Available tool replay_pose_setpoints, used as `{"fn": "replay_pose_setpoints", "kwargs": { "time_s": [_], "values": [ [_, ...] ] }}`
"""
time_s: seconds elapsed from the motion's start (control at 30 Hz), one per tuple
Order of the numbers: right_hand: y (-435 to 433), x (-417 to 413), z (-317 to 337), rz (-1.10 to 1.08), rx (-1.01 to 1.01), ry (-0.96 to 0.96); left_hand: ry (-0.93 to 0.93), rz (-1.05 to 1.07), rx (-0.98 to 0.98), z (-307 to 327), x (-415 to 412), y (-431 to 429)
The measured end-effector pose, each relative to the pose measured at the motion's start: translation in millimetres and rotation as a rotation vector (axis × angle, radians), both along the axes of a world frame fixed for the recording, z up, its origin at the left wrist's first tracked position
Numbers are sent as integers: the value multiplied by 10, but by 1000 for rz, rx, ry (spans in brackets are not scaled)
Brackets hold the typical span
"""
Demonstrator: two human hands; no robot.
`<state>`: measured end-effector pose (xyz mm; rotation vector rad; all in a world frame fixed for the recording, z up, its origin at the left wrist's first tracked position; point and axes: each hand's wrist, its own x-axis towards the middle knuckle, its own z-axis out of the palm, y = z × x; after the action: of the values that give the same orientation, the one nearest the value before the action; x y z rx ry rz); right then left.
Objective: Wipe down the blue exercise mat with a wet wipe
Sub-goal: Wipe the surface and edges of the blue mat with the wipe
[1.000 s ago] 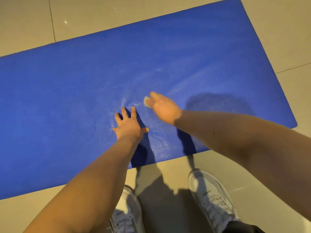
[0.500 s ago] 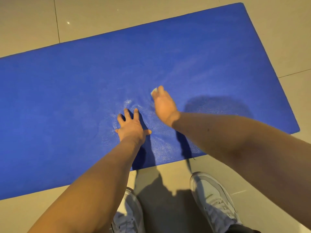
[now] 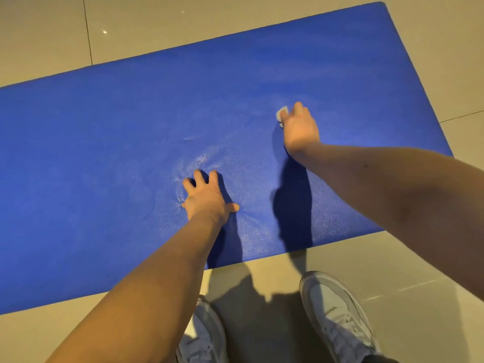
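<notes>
The blue exercise mat point(image 3: 110, 158) lies flat on the tiled floor and fills most of the view. My left hand point(image 3: 207, 196) presses on it near the front edge, fingers spread and straight. My right hand point(image 3: 300, 127) is on the mat farther back and to the right. Its fingers are curled over a small white wet wipe point(image 3: 282, 113), of which only a corner shows at the fingertips. A faint damp sheen marks the mat around and between my hands.
Beige floor tiles point(image 3: 406, 271) surround the mat. My two white sneakers, left point(image 3: 204, 339) and right point(image 3: 337, 318), stand on the tiles just in front of the mat's front edge. The mat's right end point(image 3: 419, 82) lies near my right hand.
My right hand has slid the wipe away from my left hand, toward the right and farther back on the mat. My left hand has stayed pressed in place.
</notes>
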<state>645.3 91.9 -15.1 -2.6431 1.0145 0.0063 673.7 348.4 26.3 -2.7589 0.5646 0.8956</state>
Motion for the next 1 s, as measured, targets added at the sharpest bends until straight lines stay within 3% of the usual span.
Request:
{"fn": "replay_pose_setpoints", "kwargs": {
  "time_s": [0.1, 0.2, 0.33, 0.43, 0.77, 0.87, 1.0],
  "values": [
    [189, 117, -22, 24, -23, 59, -1, 2, 1, 3, -5, -8],
    [675, 193, -24, 94, 75, -30, -5, -1, -8, 11, -3, -11],
    [1318, 145, 70, 467, 94, -21, -16, -8, -29, -5, 2, 19],
    [1205, 129, 127, 646, 90, -3, -12, -10, -35, -8, -30, 38],
    [-4, 246, 8, -16, -77, 98, -5, 8, -49, -49, -23, 26],
    [321, 403, -12, -4, -28, 51, -10, 9, -52, -72, -21, 23],
    [1139, 457, -13, 279, 54, -58, -7, 11, -46, -76, -8, 16]
  ]
}}
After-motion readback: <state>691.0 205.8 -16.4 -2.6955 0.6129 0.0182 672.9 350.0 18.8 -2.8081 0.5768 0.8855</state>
